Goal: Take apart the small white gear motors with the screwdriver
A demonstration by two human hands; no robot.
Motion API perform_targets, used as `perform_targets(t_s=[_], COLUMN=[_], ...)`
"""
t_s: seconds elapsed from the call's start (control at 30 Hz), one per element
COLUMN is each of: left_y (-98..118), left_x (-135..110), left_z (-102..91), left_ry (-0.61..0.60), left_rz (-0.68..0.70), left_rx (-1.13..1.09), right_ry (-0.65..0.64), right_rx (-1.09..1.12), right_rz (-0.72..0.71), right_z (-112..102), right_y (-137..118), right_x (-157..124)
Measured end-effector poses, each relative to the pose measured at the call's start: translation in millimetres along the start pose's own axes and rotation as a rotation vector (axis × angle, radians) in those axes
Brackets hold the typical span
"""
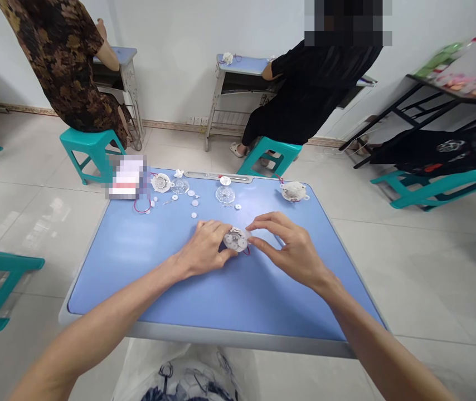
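Near the middle of the blue desk (pixel 171 301), my left hand (pixel 207 245) grips a round white gear mechanism (pixel 235 239) between thumb and fingers. Small gears show on its upper face, and a red wire hangs below it. My right hand (pixel 286 245) comes in from the other side, thumb and forefinger curved around the mechanism's right rim. Just beyond my hands lie small white discs (pixel 194 215), a clear round cover (pixel 225 194) with a white piece above it, and another white mechanism (pixel 161 182).
A finished-looking white round assembly (pixel 294 191) sits at the desk's far right. A box (pixel 127 177) stands at the far left corner, beside a red wire loop. Two people sit on green stools (pixel 91 146) at desks along the wall. A black table (pixel 451 89) holds a bottle.
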State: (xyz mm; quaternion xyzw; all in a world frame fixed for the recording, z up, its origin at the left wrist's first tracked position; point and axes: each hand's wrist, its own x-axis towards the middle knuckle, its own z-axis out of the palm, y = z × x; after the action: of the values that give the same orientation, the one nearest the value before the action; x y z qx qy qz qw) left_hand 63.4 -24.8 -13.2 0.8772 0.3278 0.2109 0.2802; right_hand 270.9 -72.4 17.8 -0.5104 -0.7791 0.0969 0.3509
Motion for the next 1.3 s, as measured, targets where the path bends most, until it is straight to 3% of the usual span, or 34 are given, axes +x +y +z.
perform_targets(t_s=[0.27,0.53,1.3], left_y=[-2.3,-2.1,-3.0], left_x=[-0.7,-0.1,0.5], left_z=[2.6,2.1,3.1], left_ry=[-0.002,0.011,0.002], left_rz=[0.013,0.019,0.011], left_rx=[0.015,0.011,-0.01], right_ry=[0.113,0.031,0.06], right_rx=[0.043,-0.052,0.07], right_rz=[0.246,0.304,0.398], right_z=[15.1,34.0,40.8], right_y=[39.8,61.0,72.0], right_x=[16.5,28.2,34.1])
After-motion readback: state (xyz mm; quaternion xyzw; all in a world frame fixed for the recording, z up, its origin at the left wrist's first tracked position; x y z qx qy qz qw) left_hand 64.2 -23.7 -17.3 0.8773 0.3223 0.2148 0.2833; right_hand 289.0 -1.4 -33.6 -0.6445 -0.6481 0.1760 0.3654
